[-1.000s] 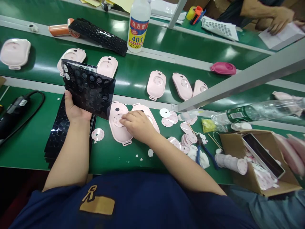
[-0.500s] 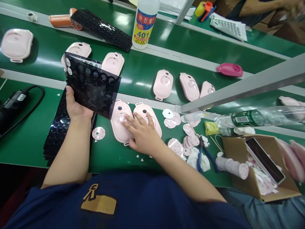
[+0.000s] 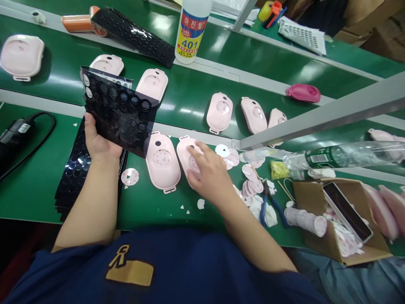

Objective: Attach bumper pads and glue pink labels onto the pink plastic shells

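My left hand (image 3: 100, 141) grips a dark sheet of round black stickers (image 3: 118, 112) by its lower left edge, tilted above the bench. Beneath that arm lies a stack of similar black sheets (image 3: 74, 177). A pink oval plastic cover (image 3: 163, 173) with a round patterned disc and a black dot lies right of the sheet. Beside it, a second pink cover (image 3: 183, 147) is partly hidden under my right hand (image 3: 209, 171). The fingers of that hand are bent and apart over the cover, with nothing visible in them; whether they touch it I cannot tell.
Several pink covers (image 3: 220, 113) sit on the green belt behind. A glue bottle (image 3: 191, 33) stands on the rail. To the right are loose discs (image 3: 251, 188), blue pliers (image 3: 268, 202), a plastic bottle (image 3: 344, 156) and a cardboard box (image 3: 311, 198). A metal post (image 3: 316, 109) slants across.
My right hand has moved right, from the left cover to the one beside it. The disc on the left cover is now uncovered. The covers on the belt have shifted slightly right.
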